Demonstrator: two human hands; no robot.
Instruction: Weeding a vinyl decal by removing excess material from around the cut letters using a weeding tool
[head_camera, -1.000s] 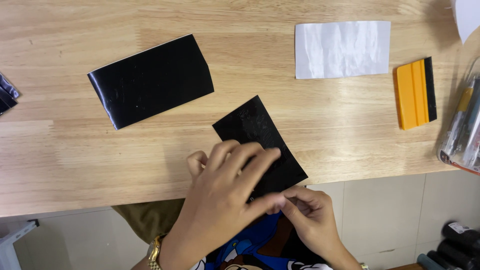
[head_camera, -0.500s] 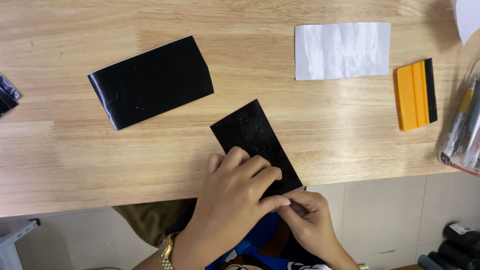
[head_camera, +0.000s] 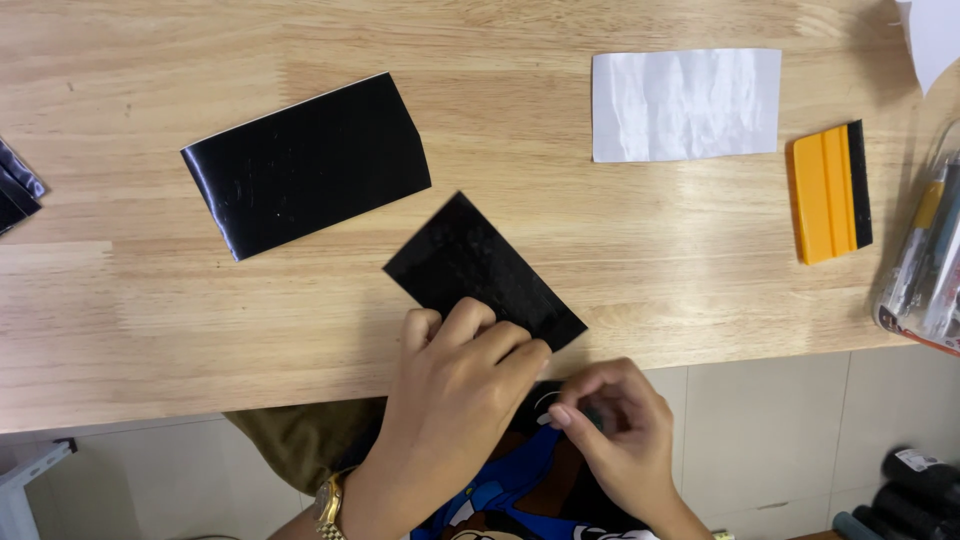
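A small black film sheet (head_camera: 470, 260) lies tilted near the front edge of the wooden table (head_camera: 150, 300). My left hand (head_camera: 455, 390) rests on its near end, fingers curled and pressing it down. My right hand (head_camera: 615, 430) is below the table edge, just off the sheet's lower right corner, with thumb and fingertips pinched together. Whether it holds anything is unclear. A larger glossy black sheet (head_camera: 305, 165) lies further back to the left, apart from both hands.
A white backing sheet (head_camera: 685, 103) lies at the back right, with an orange squeegee (head_camera: 825, 192) beside it. A clear pack of pens (head_camera: 925, 260) sits at the right edge, dark scraps (head_camera: 15, 190) at the left edge, and dark rolls (head_camera: 920, 480) on the floor.
The small black sheet has slid up and left on the table. My right hand has left its corner and dropped below the table edge. My left hand stays on the sheet.
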